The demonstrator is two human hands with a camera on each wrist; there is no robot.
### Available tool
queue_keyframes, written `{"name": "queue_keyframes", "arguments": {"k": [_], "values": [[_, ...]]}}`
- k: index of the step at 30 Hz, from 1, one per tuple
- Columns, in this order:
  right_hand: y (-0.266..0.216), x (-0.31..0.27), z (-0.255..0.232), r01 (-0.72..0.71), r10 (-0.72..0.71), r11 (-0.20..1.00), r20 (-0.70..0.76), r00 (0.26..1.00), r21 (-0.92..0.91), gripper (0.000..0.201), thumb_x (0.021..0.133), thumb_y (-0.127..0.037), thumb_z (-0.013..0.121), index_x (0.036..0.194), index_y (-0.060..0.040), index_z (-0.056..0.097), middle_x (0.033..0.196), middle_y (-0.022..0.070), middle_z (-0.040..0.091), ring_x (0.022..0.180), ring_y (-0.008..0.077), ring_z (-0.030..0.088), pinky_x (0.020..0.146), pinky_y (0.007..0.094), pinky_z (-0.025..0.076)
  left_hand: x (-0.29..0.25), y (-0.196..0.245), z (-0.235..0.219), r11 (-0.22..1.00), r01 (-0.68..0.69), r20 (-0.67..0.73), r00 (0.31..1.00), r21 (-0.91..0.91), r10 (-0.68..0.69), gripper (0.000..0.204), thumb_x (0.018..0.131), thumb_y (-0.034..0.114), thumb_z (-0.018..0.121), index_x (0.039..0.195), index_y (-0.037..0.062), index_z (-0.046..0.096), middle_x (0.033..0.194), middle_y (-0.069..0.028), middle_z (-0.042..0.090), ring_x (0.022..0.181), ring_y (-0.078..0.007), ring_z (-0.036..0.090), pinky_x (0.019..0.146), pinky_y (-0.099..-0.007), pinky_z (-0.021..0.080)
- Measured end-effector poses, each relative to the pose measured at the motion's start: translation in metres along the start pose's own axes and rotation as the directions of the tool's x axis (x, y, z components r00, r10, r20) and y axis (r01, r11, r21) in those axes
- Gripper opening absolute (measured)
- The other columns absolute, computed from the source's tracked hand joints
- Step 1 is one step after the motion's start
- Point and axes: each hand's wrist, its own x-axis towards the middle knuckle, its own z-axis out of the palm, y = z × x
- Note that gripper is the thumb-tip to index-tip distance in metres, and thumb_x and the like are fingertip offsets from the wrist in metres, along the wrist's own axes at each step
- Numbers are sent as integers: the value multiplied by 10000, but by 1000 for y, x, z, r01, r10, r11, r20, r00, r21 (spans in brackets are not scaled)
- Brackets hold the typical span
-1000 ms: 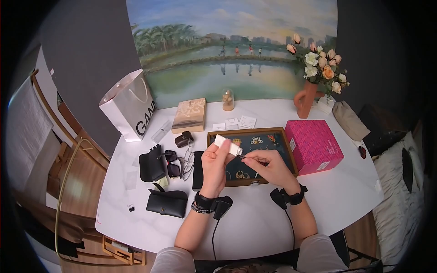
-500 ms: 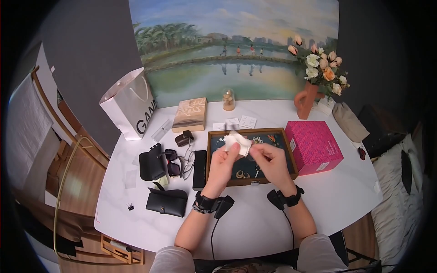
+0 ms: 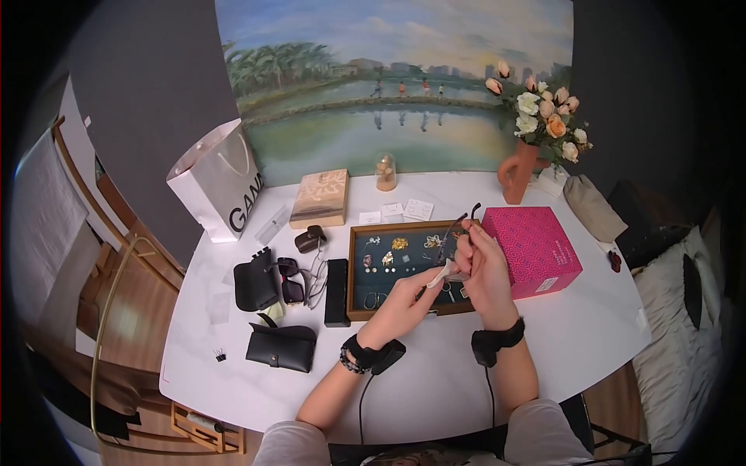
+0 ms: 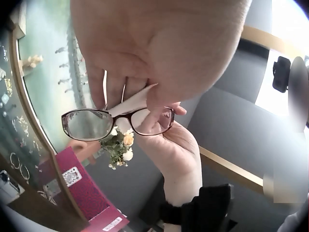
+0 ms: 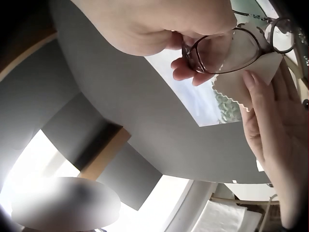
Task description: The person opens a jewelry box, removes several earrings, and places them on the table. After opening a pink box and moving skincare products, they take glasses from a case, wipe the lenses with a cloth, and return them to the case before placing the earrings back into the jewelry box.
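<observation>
A pair of dark-rimmed eyeglasses (image 4: 114,116) is held up over the jewelry box (image 3: 351,272). At one end of the frame, the right hand (image 3: 487,272) grips them, its fingers near a lens. My left hand (image 3: 404,307) pinches a white cleaning cloth (image 5: 236,89) with zigzag edges between thumb and fingers. The cloth lies right behind the lenses in the left wrist view, and the left thumb presses on it in the right wrist view. In the head view, the temples point up and away, while the hands partly cover the lenses.
Left of the box lie a black case (image 3: 336,293), sunglasses (image 3: 291,281), another pair of glasses and a black snap pouch (image 3: 281,347). A pink box (image 3: 532,252) stands at the right, near a flower vase (image 3: 518,175). A paper bag (image 3: 217,182) stands back left.
Both hands have shifted right. The eyeglasses have turned, with their temples now up at the right hand, and the cloth is lower and seen more edge-on.
</observation>
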Motion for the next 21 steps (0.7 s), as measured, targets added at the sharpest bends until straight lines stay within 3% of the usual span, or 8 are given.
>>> {"name": "queue_keyframes", "arguments": {"k": [4,10,13,14,16,19,20,21], "values": [[-9,5,-17,-105,109,967,-1,994,232,242,1128,-218,454,1270,-39,534,826,-11,471,701,86,500,702,283,506,2,-13,2,973,-174,-23,984,152,179,338,1050,114,596,1373,22,628,981,-136,719,811,-170,648,744,-321,527],[-9,14,-37,-213,193,828,94,977,519,335,1128,-253,465,1345,-4,521,854,0,524,722,110,551,767,308,553,3,-23,5,922,-272,-5,959,275,284,254,1022,115,645,1251,19,697,949,-160,729,699,-199,628,686,-328,523],[-22,0,15,-131,166,954,-111,980,271,370,1126,-254,474,1372,18,517,894,24,583,778,152,620,775,317,567,1,-4,3,967,-113,-10,993,227,118,229,1029,127,639,1214,17,715,882,-140,727,648,-188,621,665,-333,522],[-19,0,12,-129,165,954,-111,980,272,370,1126,-254,474,1372,18,517,894,24,583,778,152,620,775,317,567,0,-1,2,967,-114,-9,993,228,119,229,1029,127,639,1214,17,715,882,-140,727,648,-188,621,665,-333,522],[-9,2,3,-71,68,993,34,997,91,385,1123,-261,483,1380,22,525,930,48,621,824,184,658,778,338,579,0,3,-2,981,42,100,993,189,-62,307,1045,149,606,1328,39,650,957,-212,725,814,-377,714,731,-399,547],[-7,4,-5,-70,69,992,17,997,104,391,1119,-271,490,1379,18,533,936,39,627,811,171,650,779,337,579,-1,10,-3,977,124,80,987,171,-139,332,1048,130,582,1363,39,631,1010,-244,718,871,-394,714,784,-421,551],[-7,5,-9,-70,69,992,18,997,103,391,1119,-271,490,1379,18,533,936,39,627,811,171,650,779,337,579,1,2,-2,978,123,79,987,171,-138,332,1048,130,582,1363,39,631,1010,-244,718,871,-394,714,784,-421,551],[-7,7,-13,-74,72,981,17,997,178,387,1119,-262,487,1375,24,533,937,30,628,810,164,651,779,331,578,3,-12,2,976,-88,-2,996,198,90,326,1054,108,558,1360,30,635,1028,-224,727,850,-333,712,787,-382,549]]}}
